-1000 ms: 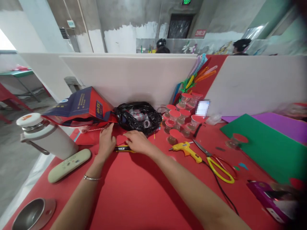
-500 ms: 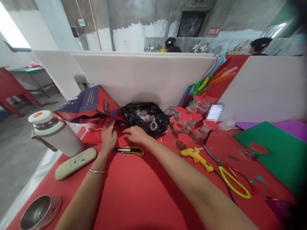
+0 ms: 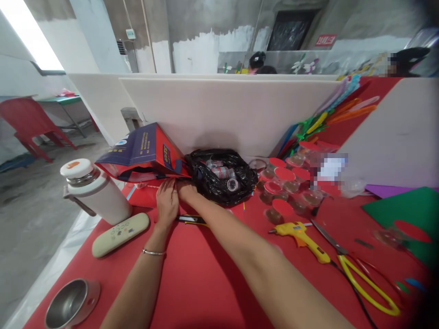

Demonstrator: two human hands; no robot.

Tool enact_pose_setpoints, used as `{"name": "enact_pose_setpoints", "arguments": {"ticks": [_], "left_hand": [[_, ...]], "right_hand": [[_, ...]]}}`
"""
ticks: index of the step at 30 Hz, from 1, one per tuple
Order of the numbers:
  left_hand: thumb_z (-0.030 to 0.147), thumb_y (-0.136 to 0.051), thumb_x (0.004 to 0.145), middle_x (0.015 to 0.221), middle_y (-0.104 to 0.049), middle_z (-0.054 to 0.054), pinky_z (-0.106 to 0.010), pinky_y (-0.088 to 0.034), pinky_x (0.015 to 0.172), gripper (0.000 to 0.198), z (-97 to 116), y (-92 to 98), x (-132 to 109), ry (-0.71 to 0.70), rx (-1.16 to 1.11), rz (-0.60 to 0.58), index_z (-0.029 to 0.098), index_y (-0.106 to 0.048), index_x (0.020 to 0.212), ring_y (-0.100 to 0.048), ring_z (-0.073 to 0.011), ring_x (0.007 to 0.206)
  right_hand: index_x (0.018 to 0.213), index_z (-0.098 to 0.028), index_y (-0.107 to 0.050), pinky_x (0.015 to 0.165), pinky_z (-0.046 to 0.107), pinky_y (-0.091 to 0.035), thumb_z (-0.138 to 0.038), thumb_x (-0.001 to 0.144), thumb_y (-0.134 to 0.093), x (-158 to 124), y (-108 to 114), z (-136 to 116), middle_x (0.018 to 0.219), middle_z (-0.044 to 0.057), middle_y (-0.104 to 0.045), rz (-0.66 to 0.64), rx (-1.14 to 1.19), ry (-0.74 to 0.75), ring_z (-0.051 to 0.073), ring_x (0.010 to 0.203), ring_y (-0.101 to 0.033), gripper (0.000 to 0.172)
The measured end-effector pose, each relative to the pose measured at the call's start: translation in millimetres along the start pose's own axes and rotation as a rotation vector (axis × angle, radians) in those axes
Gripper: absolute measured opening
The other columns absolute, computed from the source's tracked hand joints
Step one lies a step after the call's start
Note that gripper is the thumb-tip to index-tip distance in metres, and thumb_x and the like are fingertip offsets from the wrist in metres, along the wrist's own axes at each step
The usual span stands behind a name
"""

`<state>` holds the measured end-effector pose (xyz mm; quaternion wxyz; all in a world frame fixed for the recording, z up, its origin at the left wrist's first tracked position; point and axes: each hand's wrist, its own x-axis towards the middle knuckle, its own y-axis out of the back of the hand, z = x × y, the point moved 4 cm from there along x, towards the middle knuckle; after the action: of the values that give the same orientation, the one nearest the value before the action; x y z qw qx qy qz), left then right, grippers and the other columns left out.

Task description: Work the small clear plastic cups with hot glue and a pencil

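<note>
My left hand (image 3: 168,198) lies flat on a red sheet, fingers stretched toward the mouth of a navy and red paper bag (image 3: 137,148) that leans on its side. Close beside it, my right hand (image 3: 187,189) reaches to the lower edge of that bag; its fingertips are hidden, so whether it grips anything does not show. A black plastic bag (image 3: 214,187) with small clear plastic bottles (image 3: 221,172) inside stands just right of my hands. Below them lies a yellow and black utility knife (image 3: 190,219), partly covered by my right forearm.
To the left stand a white thermos (image 3: 99,196), a pale green case (image 3: 120,234) and a metal cup (image 3: 72,304). Rightward are several red-lidded jars (image 3: 284,174), a yellow glue gun (image 3: 302,237), yellow-handled scissors (image 3: 366,283) and a green sheet (image 3: 408,214). White boards (image 3: 226,109) rise behind.
My right hand has moved in against the paper bag's lower edge, beside my left hand, and its forearm now covers part of the utility knife. The whole view has shifted, with things appearing further right.
</note>
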<state>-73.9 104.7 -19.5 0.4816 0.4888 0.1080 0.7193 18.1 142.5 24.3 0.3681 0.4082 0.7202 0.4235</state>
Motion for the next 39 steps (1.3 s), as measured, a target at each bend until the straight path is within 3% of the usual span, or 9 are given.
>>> {"name": "enact_pose_setpoints", "arguments": {"ticks": [7, 14, 19, 22, 24, 27, 30, 34, 39], "left_hand": [[0.017, -0.044, 0.091, 0.118, -0.073, -0.015, -0.058, -0.034, 0.112, 0.034, 23.1, 14.2, 0.1, -0.059, 0.018, -0.125, 0.016, -0.071, 0.111, -0.063, -0.0312, 0.118], [0.034, -0.050, 0.098, 0.105, -0.077, -0.006, -0.028, -0.052, 0.080, 0.028, 95.9, 23.5, -14.6, -0.324, -0.206, -0.451, 0.022, -0.072, 0.111, -0.072, -0.0194, 0.091], [0.033, -0.046, 0.101, 0.077, -0.074, -0.002, -0.023, -0.047, 0.061, 0.029, 171.7, 18.0, -50.3, -0.418, -0.375, -0.560, 0.020, -0.072, 0.101, -0.066, -0.0144, 0.065], [0.031, -0.045, 0.102, 0.072, -0.071, -0.002, -0.022, -0.048, 0.060, 0.031, 213.0, 6.3, -79.5, -0.510, -0.525, -0.656, 0.018, -0.070, 0.090, -0.064, -0.0132, 0.062], [0.032, -0.047, 0.101, 0.082, -0.073, -0.005, -0.025, -0.053, 0.068, 0.026, 228.5, -2.6, -95.2, -0.550, -0.566, -0.625, 0.018, -0.069, 0.095, -0.069, -0.0157, 0.073], [0.036, -0.056, 0.095, 0.112, -0.070, -0.014, -0.035, -0.057, 0.084, 0.027, 233.8, -13.2, -109.8, -0.565, -0.509, -0.437, 0.018, -0.063, 0.115, -0.069, -0.0241, 0.101], [0.031, -0.058, 0.093, 0.115, -0.067, -0.015, -0.035, -0.060, 0.078, 0.025, 233.6, -24.3, -120.4, -0.635, -0.400, -0.388, 0.020, -0.060, 0.116, -0.069, -0.0242, 0.098], [0.021, -0.055, 0.093, 0.115, -0.068, -0.015, -0.033, -0.060, 0.075, 0.024, 236.9, -41.9, -132.3, -0.799, -0.319, -0.482, 0.018, -0.058, 0.117, -0.071, -0.0221, 0.089], [0.019, -0.049, 0.095, 0.121, -0.067, -0.016, -0.031, -0.062, 0.076, 0.029, 230.8, -64.0, -138.3, -0.782, -0.296, -0.515, 0.016, -0.056, 0.123, -0.071, -0.0235, 0.099]], "right_hand": [[0.116, -0.016, -0.066, 0.089, 0.040, -0.054, -0.030, 0.097, -0.062, -47.5, 29.0, 10.5, 0.118, 0.012, -0.067, 0.103, 0.024, -0.018, 0.025, 0.105, -0.066, 0.024], [0.092, -0.019, -0.072, 0.075, 0.026, -0.047, -0.026, 0.095, -0.053, -172.8, 72.0, 87.2, 0.091, 0.002, -0.075, 0.416, 0.304, -0.001, 0.016, 0.085, -0.067, 0.020], [0.092, -0.022, -0.070, 0.063, 0.025, -0.048, -0.041, 0.083, -0.070, -261.0, 52.9, 123.2, 0.081, -0.001, -0.069, 0.634, 0.850, -0.046, 0.014, 0.068, -0.061, 0.021], [0.084, -0.020, -0.067, 0.057, 0.025, -0.047, -0.047, 0.085, -0.069, -290.7, 25.3, 129.2, 0.069, -0.002, -0.064, 0.578, 0.979, -0.046, 0.013, 0.060, -0.057, 0.027], [0.075, -0.020, -0.063, 0.057, 0.025, -0.048, -0.051, 0.087, -0.066, -307.0, 12.4, 139.4, 0.065, -0.001, -0.061, 0.630, 1.023, -0.058, 0.013, 0.059, -0.058, 0.033], [0.075, -0.020, -0.061, 0.054, 0.024, -0.048, -0.053, 0.090, -0.062, -335.0, 4.4, 170.7, 0.062, -0.001, -0.061, 0.946, 1.051, -0.205, 0.013, 0.057, -0.057, 0.036], [0.085, -0.019, -0.064, 0.046, 0.022, -0.043, -0.052, 0.092, -0.059, -355.7, -0.3, 198.2, 0.063, 0.000, -0.064, 1.213, 1.012, -0.334, 0.013, 0.053, -0.057, 0.034], [0.097, -0.018, -0.066, 0.050, 0.024, -0.049, -0.048, 0.097, -0.051, -347.7, -17.1, 210.5, 0.078, 0.005, -0.072, 1.199, 0.959, -0.365, 0.015, 0.061, -0.063, 0.034], [0.091, -0.020, -0.068, 0.058, 0.027, -0.053, -0.042, 0.099, -0.049, -322.5, -44.2, 208.5, 0.078, 0.004, -0.071, 1.100, 0.843, -0.323, 0.017, 0.067, -0.066, 0.030]]}}
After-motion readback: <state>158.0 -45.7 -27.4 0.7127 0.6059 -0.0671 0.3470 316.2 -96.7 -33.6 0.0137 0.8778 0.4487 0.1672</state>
